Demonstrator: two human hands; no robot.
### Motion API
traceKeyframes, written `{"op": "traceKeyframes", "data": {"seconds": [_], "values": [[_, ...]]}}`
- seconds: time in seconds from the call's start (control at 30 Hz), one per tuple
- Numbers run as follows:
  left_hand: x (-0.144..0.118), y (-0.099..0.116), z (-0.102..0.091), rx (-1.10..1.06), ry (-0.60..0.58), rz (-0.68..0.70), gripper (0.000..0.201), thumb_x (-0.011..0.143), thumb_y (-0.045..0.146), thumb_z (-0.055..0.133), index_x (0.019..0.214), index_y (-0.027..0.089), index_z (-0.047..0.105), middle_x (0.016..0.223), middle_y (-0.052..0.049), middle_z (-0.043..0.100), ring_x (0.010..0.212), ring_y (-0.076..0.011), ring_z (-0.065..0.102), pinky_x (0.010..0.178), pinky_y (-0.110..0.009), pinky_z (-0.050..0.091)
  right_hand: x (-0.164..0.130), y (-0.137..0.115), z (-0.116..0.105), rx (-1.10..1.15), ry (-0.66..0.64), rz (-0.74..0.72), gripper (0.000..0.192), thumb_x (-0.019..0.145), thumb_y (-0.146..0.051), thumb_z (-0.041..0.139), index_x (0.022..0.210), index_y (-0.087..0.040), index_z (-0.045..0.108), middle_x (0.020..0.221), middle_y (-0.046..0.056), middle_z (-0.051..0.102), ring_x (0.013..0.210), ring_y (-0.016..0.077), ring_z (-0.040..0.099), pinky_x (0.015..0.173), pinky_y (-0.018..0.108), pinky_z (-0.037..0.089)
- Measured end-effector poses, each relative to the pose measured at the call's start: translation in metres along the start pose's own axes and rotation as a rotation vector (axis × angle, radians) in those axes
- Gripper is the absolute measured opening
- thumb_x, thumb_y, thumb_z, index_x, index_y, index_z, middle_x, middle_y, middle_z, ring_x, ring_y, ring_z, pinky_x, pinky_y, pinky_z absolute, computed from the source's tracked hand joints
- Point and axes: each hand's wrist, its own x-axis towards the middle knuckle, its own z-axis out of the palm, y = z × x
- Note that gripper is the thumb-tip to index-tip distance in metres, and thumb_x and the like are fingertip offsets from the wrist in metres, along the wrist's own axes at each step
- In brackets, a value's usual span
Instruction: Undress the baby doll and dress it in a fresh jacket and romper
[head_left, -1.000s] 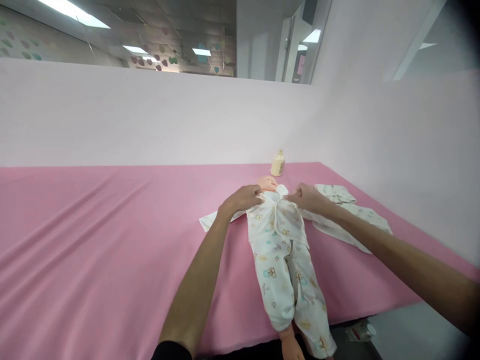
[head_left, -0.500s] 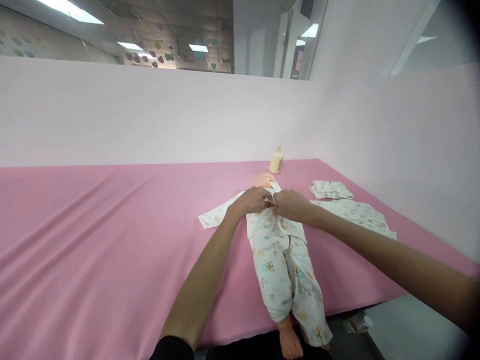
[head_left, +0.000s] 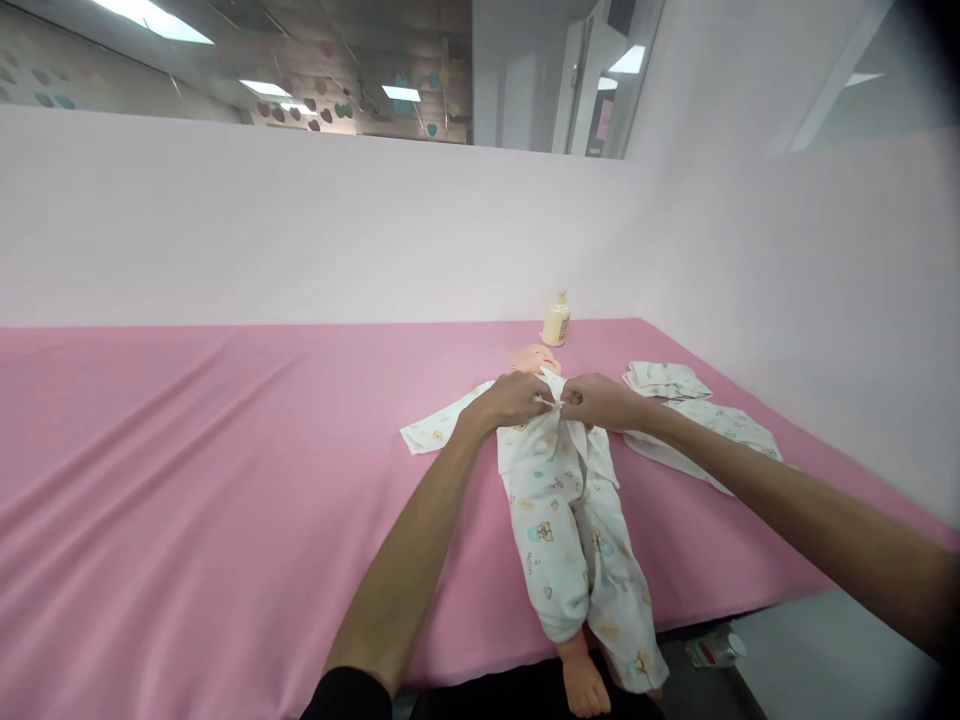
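Observation:
A baby doll (head_left: pixel 531 358) lies on its back, head toward the wall, wearing a white printed shirt (head_left: pixel 529 452) and matching trousers (head_left: pixel 553 560). Over its chest, my left hand (head_left: pixel 516 398) pinches a thin white tie at the shirt front. My right hand (head_left: pixel 604 402) is closed on the tie's other side, just to the right. A small gathered knot or loop of cloth shows between my fingers; its exact form is too small to tell. One sleeve stretches out to the left. A bare doll foot (head_left: pixel 585 688) pokes from a trouser leg at the near edge.
A pink sheet (head_left: pixel 225 500) covers the table. Behind the doll's head stands a cream pump bottle (head_left: pixel 556 322). Folded printed cloths (head_left: pixel 666 380) and a spread white garment (head_left: pixel 731 430) lie at right. Below the edge is a jar-like container (head_left: pixel 716 648). White walls border the back and right.
My right hand has moved slightly right, away from my left, drawing the tie between them. The shirt front is pulled with it, and more of the doll's head shows.

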Motion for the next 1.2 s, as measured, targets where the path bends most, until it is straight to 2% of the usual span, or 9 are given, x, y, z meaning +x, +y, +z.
{"op": "traceKeyframes", "data": {"seconds": [0.13, 0.27, 0.43, 0.57, 0.63, 0.77, 0.9, 1.03, 1.2], "values": [[0.003, -0.003, 0.002, 0.001, 0.011, 0.081, 0.026, 0.086, 0.025, 0.048, 0.087, 0.017, 0.073, 0.088, -0.003, 0.07, 0.081, -0.0167, 0.058, 0.069, -0.025, 0.04, -0.003, 0.012, -0.001, 0.228, -0.045, -0.033, 0.014, 0.08, -0.031, 0.057, 0.078, -0.019, 0.061, 0.072, 0.0, 0.062, 0.067, 0.0153, 0.06, 0.056, 0.024, 0.041], [0.005, -0.006, 0.004, -0.071, 0.015, 0.115, 0.023, 0.085, 0.024, 0.047, 0.082, 0.017, 0.068, 0.089, -0.003, 0.068, 0.081, -0.0159, 0.056, 0.069, -0.025, 0.04, -0.004, 0.017, 0.005, 0.332, -0.101, -0.074, 0.014, 0.082, -0.033, 0.057, 0.08, -0.019, 0.058, 0.071, 0.0, 0.065, 0.069, 0.0165, 0.062, 0.063, 0.027, 0.046], [0.002, -0.002, 0.003, -0.152, -0.002, 0.027, 0.018, 0.085, 0.026, 0.047, 0.077, 0.018, 0.06, 0.086, -0.002, 0.063, 0.076, -0.0155, 0.054, 0.061, -0.026, 0.038, -0.006, 0.015, 0.009, 0.264, -0.032, -0.121, 0.016, 0.086, -0.035, 0.054, 0.082, -0.02, 0.054, 0.068, -0.001, 0.063, 0.062, 0.0148, 0.057, 0.059, 0.026, 0.042], [0.002, 0.002, 0.004, -0.142, -0.031, -0.001, 0.016, 0.084, 0.022, 0.044, 0.071, 0.019, 0.053, 0.069, -0.001, 0.053, 0.064, -0.015, 0.048, 0.057, -0.028, 0.034, -0.005, 0.017, 0.01, 0.07, 0.06, -0.203, 0.015, 0.088, -0.033, 0.051, 0.078, -0.021, 0.051, 0.065, -0.004, 0.053, 0.06, 0.0126, 0.046, 0.059, 0.025, 0.036], [0.003, 0.003, 0.006, -0.121, -0.033, -0.015, 0.015, 0.083, 0.021, 0.044, 0.07, 0.019, 0.05, 0.066, -0.001, 0.051, 0.063, -0.0152, 0.047, 0.056, -0.029, 0.033, -0.003, 0.017, 0.011, -0.033, 0.1, -0.223, 0.016, 0.088, -0.031, 0.051, 0.075, -0.021, 0.049, 0.064, -0.004, 0.048, 0.061, 0.0125, 0.042, 0.06, 0.025, 0.033], [0.004, 0.006, 0.008, -0.128, -0.053, -0.027, 0.015, 0.084, 0.022, 0.044, 0.071, 0.019, 0.051, 0.067, -0.001, 0.053, 0.062, -0.0152, 0.046, 0.055, -0.03, 0.031, -0.002, 0.014, 0.015, -0.076, 0.145, -0.168, 0.018, 0.085, -0.027, 0.052, 0.069, -0.021, 0.046, 0.062, -0.004, 0.045, 0.06, 0.0126, 0.04, 0.058, 0.025, 0.03], [-0.001, 0.007, -0.003, -0.18, -0.038, -0.054, 0.017, 0.086, 0.026, 0.047, 0.072, 0.019, 0.052, 0.072, -0.002, 0.056, 0.063, -0.0142, 0.048, 0.056, -0.028, 0.034, -0.004, 0.009, 0.013, 0.018, 0.223, -0.065, 0.018, 0.08, -0.026, 0.054, 0.067, -0.021, 0.043, 0.061, -0.004, 0.048, 0.058, 0.0118, 0.042, 0.054, 0.024, 0.03], [-0.018, -0.015, -0.027, -0.089, 0.037, -0.209, 0.013, 0.082, 0.027, 0.051, 0.075, 0.019, 0.056, 0.083, -0.004, 0.061, 0.071, -0.0155, 0.052, 0.059, -0.027, 0.035, -0.011, 0.03, -0.008, 0.176, 0.302, 0.138, 0.011, 0.078, -0.026, 0.055, 0.07, -0.02, 0.051, 0.065, -0.001, 0.06, 0.059, 0.0125, 0.052, 0.056, 0.024, 0.038], [-0.047, -0.068, -0.047, 0.024, 0.051, -0.635, 0.005, 0.075, 0.023, 0.058, 0.075, 0.018, 0.059, 0.084, -0.006, 0.063, 0.072, -0.0171, 0.054, 0.059, -0.027, 0.034, -0.025, 0.109, -0.034, 0.255, 0.422, 0.409, 0.022, 0.081, -0.026, 0.054, 0.061, -0.02, 0.049, 0.061, 0.004, 0.061, 0.061, 0.0142, 0.058, 0.059, 0.025, 0.044]]}}
